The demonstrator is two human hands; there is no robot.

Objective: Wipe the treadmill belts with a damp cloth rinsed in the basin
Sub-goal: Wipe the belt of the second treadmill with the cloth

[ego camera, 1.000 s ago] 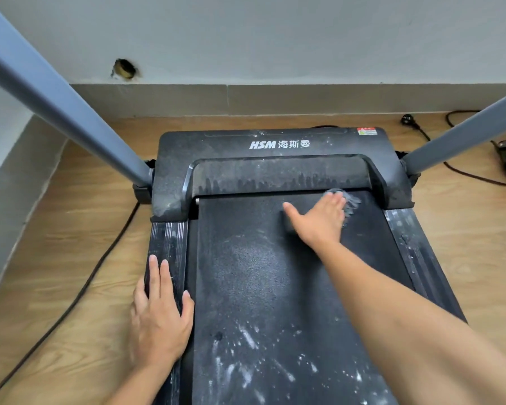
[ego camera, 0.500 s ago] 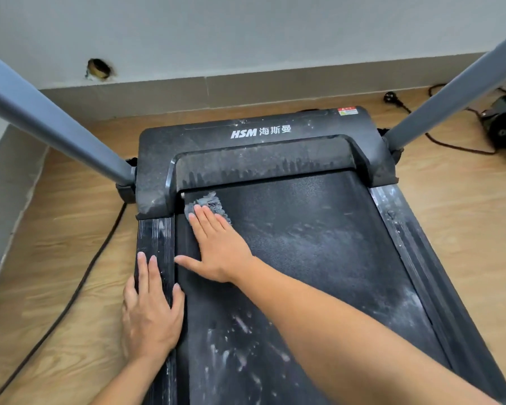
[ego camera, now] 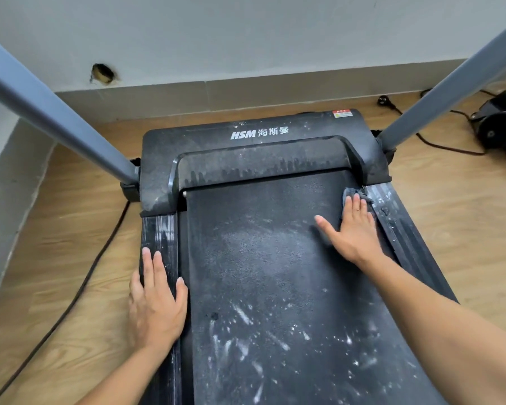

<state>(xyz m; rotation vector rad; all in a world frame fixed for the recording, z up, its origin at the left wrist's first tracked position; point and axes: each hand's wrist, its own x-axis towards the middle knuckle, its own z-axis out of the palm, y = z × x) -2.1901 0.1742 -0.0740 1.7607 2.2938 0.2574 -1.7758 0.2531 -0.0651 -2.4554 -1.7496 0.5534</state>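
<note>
At the far left I see a black cable (ego camera: 79,287) running along the wooden floor (ego camera: 70,214) beside the treadmill, and a rough hole (ego camera: 103,73) in the wall above the skirting. The left grey upright (ego camera: 56,112) slants down to its joint at the front corner of the deck.

My left hand (ego camera: 155,305) lies flat on the left side rail (ego camera: 158,232), fingers straight and close together, thumb reaching towards the edge of the belt. It grips nothing.

The treadmill belt (ego camera: 260,273) fills the middle of the view. It is black, with a dull dusty patch in its centre and white streaks and specks (ego camera: 246,317) nearer to me. Beyond it sits the dusty motor cover (ego camera: 260,133), marked HSM, with drip marks down its inner face.

My right hand (ego camera: 354,229) presses flat on the belt's far right corner, fingers straight, thumb spread out to the left. Under its fingertips is the grey cloth (ego camera: 349,192), bunched against the motor cover where the belt meets the right side rail (ego camera: 392,217). That rail has white flecks on it.

The right grey upright (ego camera: 450,83) rises away to the top corner. Behind it a plug (ego camera: 382,100) and its cord lie on the floor, near a dark machine (ego camera: 503,127) that is cut off by the edge.
</note>
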